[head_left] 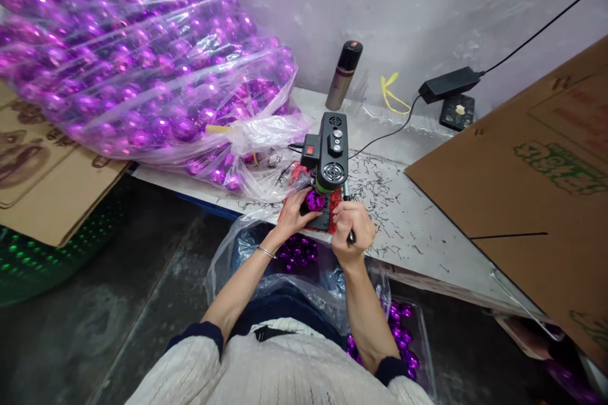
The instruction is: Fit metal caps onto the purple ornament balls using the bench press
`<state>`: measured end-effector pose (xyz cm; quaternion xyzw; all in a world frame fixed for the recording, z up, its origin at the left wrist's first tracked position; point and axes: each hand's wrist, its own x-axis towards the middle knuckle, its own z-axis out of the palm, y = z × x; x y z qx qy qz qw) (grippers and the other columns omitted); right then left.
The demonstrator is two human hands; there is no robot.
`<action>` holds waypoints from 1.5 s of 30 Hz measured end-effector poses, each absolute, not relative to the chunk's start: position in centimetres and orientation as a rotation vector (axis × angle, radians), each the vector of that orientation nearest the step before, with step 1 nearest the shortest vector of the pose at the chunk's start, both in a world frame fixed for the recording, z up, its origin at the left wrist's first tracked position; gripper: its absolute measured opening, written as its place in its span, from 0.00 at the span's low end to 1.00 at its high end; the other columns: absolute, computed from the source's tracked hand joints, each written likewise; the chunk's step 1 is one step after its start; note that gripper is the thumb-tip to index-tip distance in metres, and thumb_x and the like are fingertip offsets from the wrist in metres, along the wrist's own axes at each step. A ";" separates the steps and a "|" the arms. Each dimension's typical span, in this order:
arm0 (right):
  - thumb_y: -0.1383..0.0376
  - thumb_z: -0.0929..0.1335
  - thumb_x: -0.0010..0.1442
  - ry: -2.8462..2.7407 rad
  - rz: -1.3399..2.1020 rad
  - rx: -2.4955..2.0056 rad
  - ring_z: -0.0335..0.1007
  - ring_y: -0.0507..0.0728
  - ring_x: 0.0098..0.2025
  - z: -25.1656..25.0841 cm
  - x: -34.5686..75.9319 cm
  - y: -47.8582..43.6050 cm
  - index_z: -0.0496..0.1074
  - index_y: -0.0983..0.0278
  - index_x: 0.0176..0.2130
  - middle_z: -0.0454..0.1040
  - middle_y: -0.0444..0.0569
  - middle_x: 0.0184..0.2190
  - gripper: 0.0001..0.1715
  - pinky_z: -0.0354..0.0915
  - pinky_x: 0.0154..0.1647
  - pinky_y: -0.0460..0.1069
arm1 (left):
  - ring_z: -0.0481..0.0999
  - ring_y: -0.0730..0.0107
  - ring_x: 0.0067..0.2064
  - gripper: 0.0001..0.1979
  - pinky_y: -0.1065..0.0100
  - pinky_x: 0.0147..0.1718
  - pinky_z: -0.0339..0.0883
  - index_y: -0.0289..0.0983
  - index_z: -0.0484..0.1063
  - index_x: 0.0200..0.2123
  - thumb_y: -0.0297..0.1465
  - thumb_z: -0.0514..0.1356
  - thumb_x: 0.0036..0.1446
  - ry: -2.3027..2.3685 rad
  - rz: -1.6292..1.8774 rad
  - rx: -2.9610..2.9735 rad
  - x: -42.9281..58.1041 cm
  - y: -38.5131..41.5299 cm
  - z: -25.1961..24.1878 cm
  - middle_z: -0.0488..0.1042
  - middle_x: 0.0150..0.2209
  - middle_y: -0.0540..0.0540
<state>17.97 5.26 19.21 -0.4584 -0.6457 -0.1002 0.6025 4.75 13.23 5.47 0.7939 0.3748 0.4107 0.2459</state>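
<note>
A small black bench press (334, 145) with round vents and a red switch stands on the worktable. Under its head sits a shiny purple ball ornament (315, 200). My left hand (295, 215), with a bracelet at the wrist, holds this ball from the left between thumb and fingers. On the right of the press, my right hand (352, 228) is closed around the black-tipped lever handle (351, 237). The dark base plate (323, 220) of the press rests on a red mat (335, 209). Where the press head meets the ball is mostly hidden.
A big clear bag of purple balls (142, 69) fills the left. An open bag (223, 253) with more lies below the table edge. Behind stand a spray can (342, 76) and a power adapter (449, 84). Cardboard boxes (536, 183) flank both sides; dark scraps litter the tabletop (427, 237).
</note>
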 end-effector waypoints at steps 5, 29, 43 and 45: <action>0.70 0.61 0.68 -1.488 -0.226 -1.049 0.70 0.52 0.30 16.1 17.9 5.2 0.66 0.60 0.32 0.71 0.44 0.29 0.12 0.67 0.31 0.48 | 0.76 0.48 0.61 0.36 0.47 0.60 0.70 0.37 0.65 0.65 0.50 0.66 0.60 1.043 1.105 2.145 4.8 13.1 5.5 0.75 0.59 0.33; 0.63 0.59 0.71 -1.391 -0.210 -1.033 0.72 0.52 0.29 12.9 17.7 5.6 0.62 0.59 0.30 0.69 0.42 0.30 0.16 0.71 0.40 0.54 | 0.76 0.47 0.61 0.33 0.46 0.59 0.70 0.35 0.65 0.64 0.46 0.66 0.62 1.011 1.113 2.163 5.0 12.9 6.0 0.75 0.58 0.32; 0.67 0.59 0.70 -1.380 -0.245 -1.006 0.69 0.52 0.26 14.1 17.9 5.9 0.62 0.59 0.27 0.68 0.43 0.26 0.18 0.67 0.30 0.51 | 0.76 0.47 0.60 0.33 0.45 0.59 0.70 0.37 0.64 0.64 0.45 0.66 0.62 1.006 1.112 2.162 5.0 13.0 5.9 0.75 0.58 0.32; 0.68 0.61 0.68 -1.337 -0.214 -1.068 0.68 0.53 0.26 16.3 17.7 5.8 0.63 0.59 0.26 0.68 0.43 0.24 0.17 0.65 0.29 0.51 | 0.76 0.47 0.61 0.33 0.45 0.60 0.69 0.38 0.64 0.64 0.45 0.67 0.61 1.015 1.091 2.168 5.0 13.1 6.1 0.75 0.58 0.32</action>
